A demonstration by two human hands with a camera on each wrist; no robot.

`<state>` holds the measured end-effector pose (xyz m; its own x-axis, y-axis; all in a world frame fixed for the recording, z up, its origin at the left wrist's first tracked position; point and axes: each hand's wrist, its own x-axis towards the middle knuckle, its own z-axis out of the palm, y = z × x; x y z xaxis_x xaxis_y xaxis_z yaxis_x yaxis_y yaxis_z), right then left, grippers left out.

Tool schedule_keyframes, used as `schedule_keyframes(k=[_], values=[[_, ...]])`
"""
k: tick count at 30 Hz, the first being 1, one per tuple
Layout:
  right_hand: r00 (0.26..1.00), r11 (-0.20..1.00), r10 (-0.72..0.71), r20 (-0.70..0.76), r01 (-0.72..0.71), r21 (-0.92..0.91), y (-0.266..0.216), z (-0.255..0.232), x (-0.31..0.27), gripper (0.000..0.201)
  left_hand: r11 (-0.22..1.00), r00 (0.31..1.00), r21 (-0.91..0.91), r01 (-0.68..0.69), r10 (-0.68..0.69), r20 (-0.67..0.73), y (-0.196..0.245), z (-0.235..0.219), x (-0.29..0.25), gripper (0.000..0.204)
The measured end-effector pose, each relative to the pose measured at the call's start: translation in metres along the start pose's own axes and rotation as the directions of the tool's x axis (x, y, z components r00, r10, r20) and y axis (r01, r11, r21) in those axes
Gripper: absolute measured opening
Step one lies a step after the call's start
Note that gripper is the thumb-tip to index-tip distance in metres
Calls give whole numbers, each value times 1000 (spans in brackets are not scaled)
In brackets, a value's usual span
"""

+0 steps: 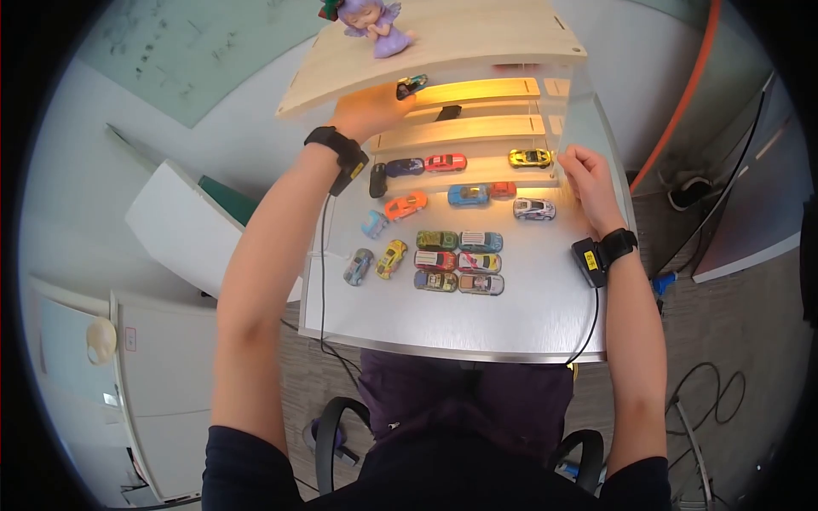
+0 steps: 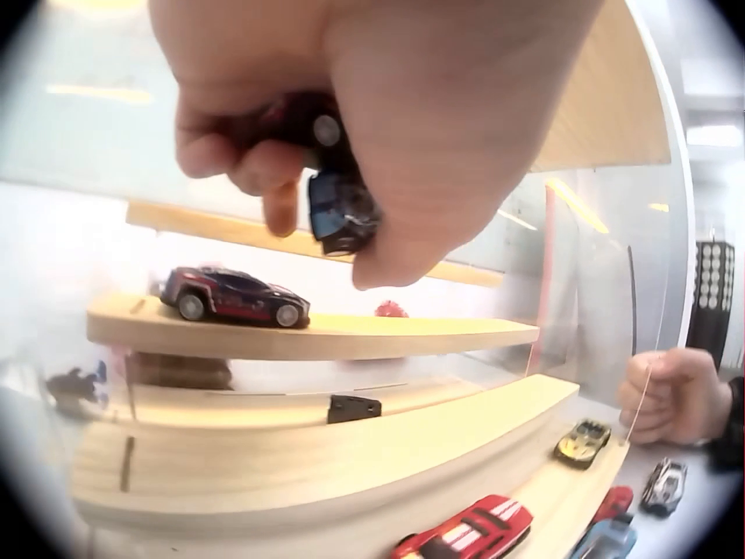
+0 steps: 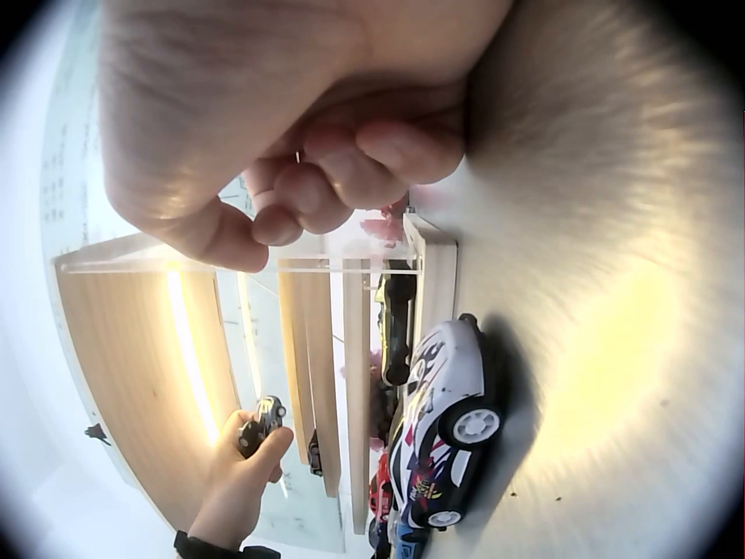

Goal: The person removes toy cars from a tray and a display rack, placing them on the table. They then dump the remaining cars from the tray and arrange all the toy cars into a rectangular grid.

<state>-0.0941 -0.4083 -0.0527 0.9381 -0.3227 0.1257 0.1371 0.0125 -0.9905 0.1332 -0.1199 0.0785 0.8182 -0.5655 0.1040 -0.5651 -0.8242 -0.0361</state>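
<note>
My left hand point(image 1: 366, 111) grips a small dark toy car point(image 1: 412, 86) above the upper tiers of a lit wooden display shelf point(image 1: 464, 129). The left wrist view shows the car's blue front point(image 2: 343, 216) poking out between fingers and thumb; much of its body is hidden. Below that hand, a dark toy car with red trim point(image 2: 233, 297) stands on a tier. My right hand point(image 1: 588, 183) has loosely curled fingers point(image 3: 338, 163) holding nothing visible. It is beside the shelf's clear side panel, near a yellow toy car point(image 1: 530, 157) and a white patterned toy car point(image 1: 534, 209).
On the lowest tier stand a red car point(image 1: 445, 162) and a dark purple car point(image 1: 405, 166). Several more toy cars point(image 1: 436, 261) lie grouped on the silvery table point(image 1: 528, 324). An orange car point(image 1: 406, 205) sits before the shelf. A purple figurine point(image 1: 388, 38) tops it.
</note>
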Motion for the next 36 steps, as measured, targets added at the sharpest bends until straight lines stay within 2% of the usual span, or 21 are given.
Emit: schedule_keyframes(k=[1, 4, 9, 12, 16, 18, 21, 24, 25, 28, 30, 34, 36], values=[[1000, 1000, 9, -1, -9, -4, 0, 1, 0, 38, 999, 999, 27, -19, 20, -31, -5, 3, -2, 56], [1000, 999, 10, 8, -10, -39, -3, 1, -1, 36, 992, 980, 36, -121, 125, -157, -22, 16, -6, 49], [996, 994, -60, 61, 65, -88, 6, -1, 2, 31, 984, 967, -39, -176, 165, -195, -30, 27, 0, 44], [999, 993, -32, 35, 35, -112, 3, 1, 0, 30, 980, 956, -14, -200, 192, -223, -25, 23, -8, 42], [998, 992, -45, 43, 50, -116, 4, 1, 0, 31, 938, 917, -72, -340, 314, -245, 26, 6, -37, 28], [999, 990, -39, 34, 43, -134, -2, 3, -1, 32, 823, 855, -251, -510, 451, -256, 56, 15, -55, 30], [979, 943, -131, 155, 172, -286, 0, -6, 3, 31, 703, 779, -344, -623, 598, -189, 115, 16, -99, 34], [961, 725, -167, 220, 271, -634, -35, 3, -7, 29, 620, 693, -333, -710, 698, -178, 151, 35, -132, 31], [959, 720, -153, 238, 273, -638, -39, 8, -8, 27, 597, 663, -313, -739, 727, -179, 157, 42, -136, 31], [948, 709, -116, 297, 288, -644, -42, 10, -12, 24, 643, 673, -246, -726, 737, -58, 172, 63, -138, 31], [928, 699, -84, 364, 315, -642, -42, 8, -11, 24, 623, 667, -265, -736, 733, -132, 174, 78, -136, 30], [924, 697, -7, 382, 279, -661, -41, 7, -11, 27, 600, 649, -250, -760, 724, -235, 172, 76, -140, 31], [926, 690, 18, 377, 261, -675, -41, 5, -12, 30, 637, 688, -262, -725, 687, -232, 168, 65, -147, 33]])
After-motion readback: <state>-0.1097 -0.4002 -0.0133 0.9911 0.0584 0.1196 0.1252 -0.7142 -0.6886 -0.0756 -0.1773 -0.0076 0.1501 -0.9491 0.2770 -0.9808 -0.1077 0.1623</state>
